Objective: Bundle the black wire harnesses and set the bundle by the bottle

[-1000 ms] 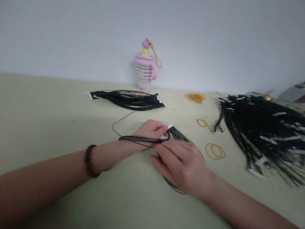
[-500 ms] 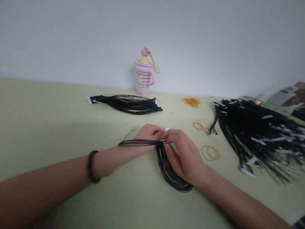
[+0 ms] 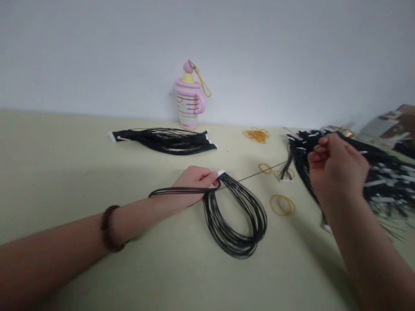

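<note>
My left hand (image 3: 196,181) is closed on a looped bundle of black cables (image 3: 241,246), pinching it beside a white connector (image 3: 221,172). The bundle hangs as a loop toward me, and several of its strands lie back over my left wrist. My right hand (image 3: 339,168) is raised at the right with fingers pinched. From it a single black wire (image 3: 254,174) runs taut down to the bundle at my left fingers. The wire's end is hidden inside my right fingers.
Behind lie another black cable bundle (image 3: 168,140) with white connectors and a pink-striped cup (image 3: 188,101). Yellow rubber bands lie in a heap (image 3: 257,135) and singly (image 3: 282,205) at right. A large pile of black cables (image 3: 389,181) sits at the far right, partly behind my right arm.
My right hand has moved from the bundle up and to the right, drawing one black wire out straight. My left hand keeps its hold on the bundle, whose loop now shows more fully.
</note>
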`<action>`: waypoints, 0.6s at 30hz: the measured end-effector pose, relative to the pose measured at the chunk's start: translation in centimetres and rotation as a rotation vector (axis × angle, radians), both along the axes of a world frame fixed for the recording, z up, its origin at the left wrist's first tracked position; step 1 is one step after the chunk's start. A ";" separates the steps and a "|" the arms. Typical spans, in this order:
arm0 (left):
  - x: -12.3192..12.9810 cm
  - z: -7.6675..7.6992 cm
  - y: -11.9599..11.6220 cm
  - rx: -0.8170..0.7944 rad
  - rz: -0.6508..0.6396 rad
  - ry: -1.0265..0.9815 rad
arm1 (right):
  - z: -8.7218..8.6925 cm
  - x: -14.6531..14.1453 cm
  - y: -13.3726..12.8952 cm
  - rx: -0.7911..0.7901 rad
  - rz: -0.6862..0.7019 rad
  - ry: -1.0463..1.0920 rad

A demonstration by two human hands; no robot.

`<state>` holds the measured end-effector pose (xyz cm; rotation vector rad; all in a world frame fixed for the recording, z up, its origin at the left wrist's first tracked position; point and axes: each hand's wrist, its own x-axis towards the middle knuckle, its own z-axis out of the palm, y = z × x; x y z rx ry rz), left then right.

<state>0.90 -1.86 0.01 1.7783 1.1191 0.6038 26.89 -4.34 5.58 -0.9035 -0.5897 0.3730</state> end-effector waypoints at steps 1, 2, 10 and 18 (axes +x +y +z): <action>-0.1 0.0 0.0 0.010 -0.009 0.004 | 0.0 0.6 0.0 -0.030 -0.009 0.018; -0.1 0.1 0.0 0.024 -0.016 0.009 | -0.1 0.9 -0.1 -0.063 -0.015 0.019; -0.3 0.0 0.0 0.047 -0.045 -0.024 | -3.7 -6.6 -2.8 -0.384 0.294 -0.923; -0.2 -0.2 0.2 0.145 -0.088 0.038 | -6.2 -9.8 -3.6 -0.429 0.369 -1.143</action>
